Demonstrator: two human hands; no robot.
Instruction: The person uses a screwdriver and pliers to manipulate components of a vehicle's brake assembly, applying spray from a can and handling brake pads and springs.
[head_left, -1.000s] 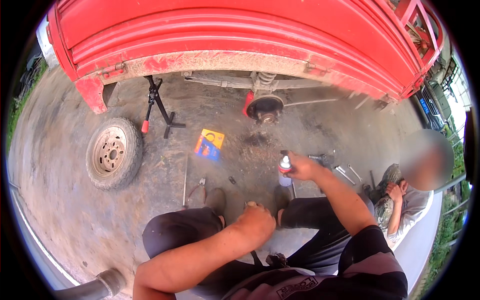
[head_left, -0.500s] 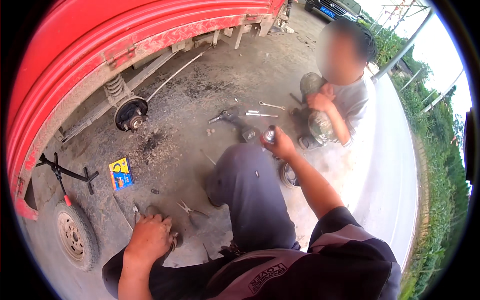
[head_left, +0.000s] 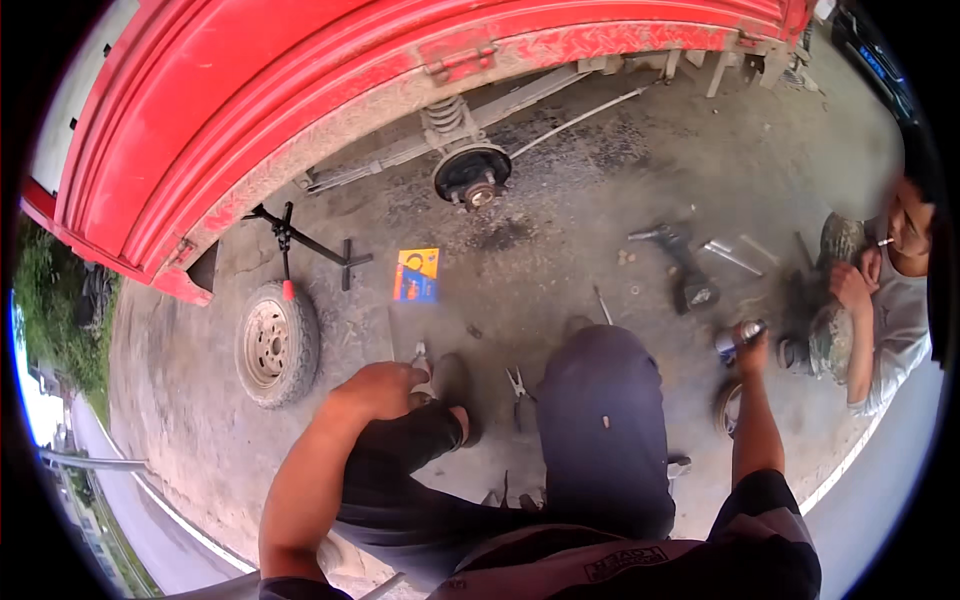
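Observation:
My right hand [head_left: 752, 358] is out to the right, wrapped round a spray can [head_left: 728, 345] with a metallic top. Just under that wrist is a round metal part [head_left: 731, 408], half hidden by the arm. Over my left knee, my left hand [head_left: 378, 392] has curled fingers; whatever is inside them is hidden. Past its fingertips lie small pliers [head_left: 421, 354] on the ground. Needle-nose pliers [head_left: 519, 388] with spread jaws lie between my knees.
A red vehicle body [head_left: 400, 110] spans the far side, its bare hub [head_left: 478, 182] exposed. A wheel [head_left: 276, 345], a cross wrench [head_left: 315, 243] and a box [head_left: 416, 276] are at left. A power tool [head_left: 683, 265] and socket bar [head_left: 733, 257] lie right, near a squatting person [head_left: 885, 290].
My view has swung right-to-left, so the ground things appear farther right. My right hand still holds the spray can, now tilted differently. My left hand stays by my left knee.

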